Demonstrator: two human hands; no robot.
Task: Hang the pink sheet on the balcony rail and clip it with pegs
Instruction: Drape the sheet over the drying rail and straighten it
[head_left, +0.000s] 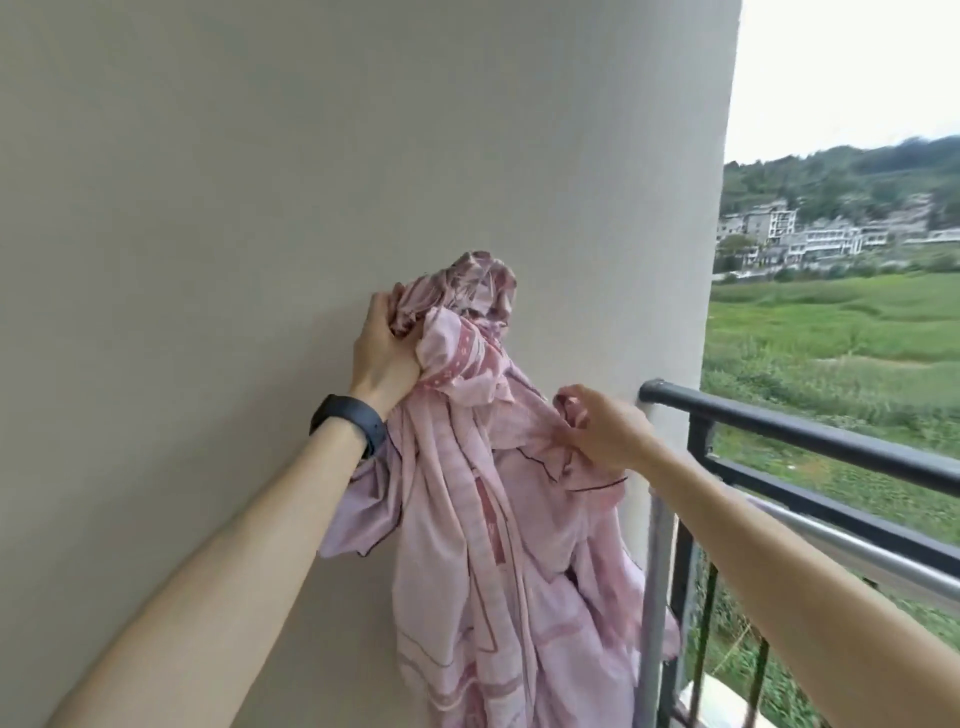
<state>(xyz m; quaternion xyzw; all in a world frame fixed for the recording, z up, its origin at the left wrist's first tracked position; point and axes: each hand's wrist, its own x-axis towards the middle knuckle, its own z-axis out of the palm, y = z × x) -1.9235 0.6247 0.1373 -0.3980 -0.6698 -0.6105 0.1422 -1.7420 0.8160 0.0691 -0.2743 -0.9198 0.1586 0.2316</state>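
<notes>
Pink sheet (467, 545) hangs in a bunch, held up by both hands. The left hand (382, 353) grips a scrunched wad near the top, fingers curled tight round it. The right hand (605, 426) pinches a fold lower down, just beside the dark balcony rail (831, 436). A black band (348, 418) sits on the left wrist. A pale wall (260, 182) stands behind.

No readable text, labels or numbers anywhere.

I see a plain grey wall (260, 182) filling left and centre of frame. Far right: green field (831, 332), white buildings (810, 236) above it, wooded hills (857, 171) behind, pale sky (852, 67) upper right.
</notes>
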